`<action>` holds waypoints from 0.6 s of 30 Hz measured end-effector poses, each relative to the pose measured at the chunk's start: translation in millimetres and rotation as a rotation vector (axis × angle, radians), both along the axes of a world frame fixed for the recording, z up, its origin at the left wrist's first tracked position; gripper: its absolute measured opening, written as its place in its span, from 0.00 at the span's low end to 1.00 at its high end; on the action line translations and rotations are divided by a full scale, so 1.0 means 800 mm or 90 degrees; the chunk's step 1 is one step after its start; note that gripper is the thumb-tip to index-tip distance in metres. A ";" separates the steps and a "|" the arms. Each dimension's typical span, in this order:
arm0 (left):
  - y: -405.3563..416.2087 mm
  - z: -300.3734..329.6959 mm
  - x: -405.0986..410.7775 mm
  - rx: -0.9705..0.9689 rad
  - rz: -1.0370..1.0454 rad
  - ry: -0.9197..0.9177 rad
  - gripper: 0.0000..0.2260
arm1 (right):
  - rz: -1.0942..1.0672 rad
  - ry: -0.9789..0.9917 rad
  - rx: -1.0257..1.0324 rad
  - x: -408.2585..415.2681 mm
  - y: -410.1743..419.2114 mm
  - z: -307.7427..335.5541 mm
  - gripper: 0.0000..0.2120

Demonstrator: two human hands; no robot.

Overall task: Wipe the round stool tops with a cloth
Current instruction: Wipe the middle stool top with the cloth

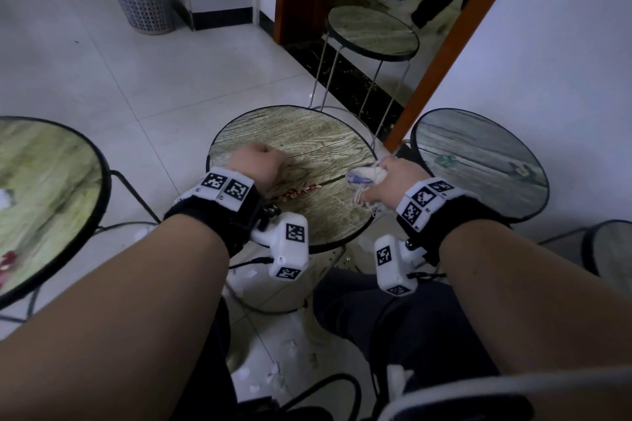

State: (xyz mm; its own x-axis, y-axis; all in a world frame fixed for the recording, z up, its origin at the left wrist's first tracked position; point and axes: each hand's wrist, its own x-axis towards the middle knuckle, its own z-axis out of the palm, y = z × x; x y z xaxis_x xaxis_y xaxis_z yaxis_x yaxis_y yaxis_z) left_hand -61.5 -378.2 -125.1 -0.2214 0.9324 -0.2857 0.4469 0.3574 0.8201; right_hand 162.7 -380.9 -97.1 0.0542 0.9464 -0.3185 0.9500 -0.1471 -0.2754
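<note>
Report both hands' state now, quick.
Left hand: fingers curled into a fist, holding nothing visible, over the middle stool top.
Right hand: fingers gripping the bunched cloth at that stool's right edge.

No words, brand names or numbers can be read anywhere here. The only signs are square black-and-white coded markers. Two sit side by side on the white block strapped over the black left wristband, and two more show on the white plastic housing hanging below that wrist, one on its upper face and one at its lower end. The white block on the black right wristband carries three such markers, and the white plastic housing under the right wrist shows two. Each is a blocky pattern, not lettering, and gives nothing a person could read.
</note>
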 end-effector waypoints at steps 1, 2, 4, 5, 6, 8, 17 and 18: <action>0.004 0.002 -0.002 0.004 0.008 0.000 0.10 | 0.000 -0.002 -0.014 0.000 0.004 0.001 0.27; 0.009 0.003 -0.003 0.005 0.018 -0.006 0.10 | 0.004 -0.007 -0.028 0.000 0.011 0.000 0.27; 0.019 0.004 -0.009 0.010 0.040 -0.019 0.09 | 0.010 -0.022 -0.041 -0.002 0.021 0.000 0.25; 0.024 0.004 -0.012 0.011 0.048 -0.032 0.09 | 0.012 -0.024 -0.045 -0.003 0.025 0.000 0.25; 0.029 0.004 -0.016 0.008 0.052 -0.050 0.09 | 0.009 -0.024 -0.049 -0.004 0.030 -0.002 0.23; 0.038 0.002 -0.022 -0.001 0.051 -0.085 0.09 | 0.007 -0.018 -0.052 -0.008 0.038 -0.006 0.21; 0.060 -0.011 -0.031 -0.028 0.050 -0.166 0.08 | 0.039 -0.061 -0.042 -0.026 0.080 -0.012 0.16; 0.059 -0.010 -0.031 -0.020 0.062 -0.181 0.08 | 0.042 -0.057 -0.040 -0.029 0.083 -0.012 0.15</action>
State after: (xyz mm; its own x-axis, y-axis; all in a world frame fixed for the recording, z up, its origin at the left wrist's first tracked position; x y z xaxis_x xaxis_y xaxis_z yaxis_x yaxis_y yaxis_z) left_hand -86.0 -330.6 -132.8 -0.2160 0.9007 -0.3769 0.1627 0.4139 0.8957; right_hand 139.8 -314.2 -106.5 0.0233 0.9273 -0.3736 0.9785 -0.0977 -0.1814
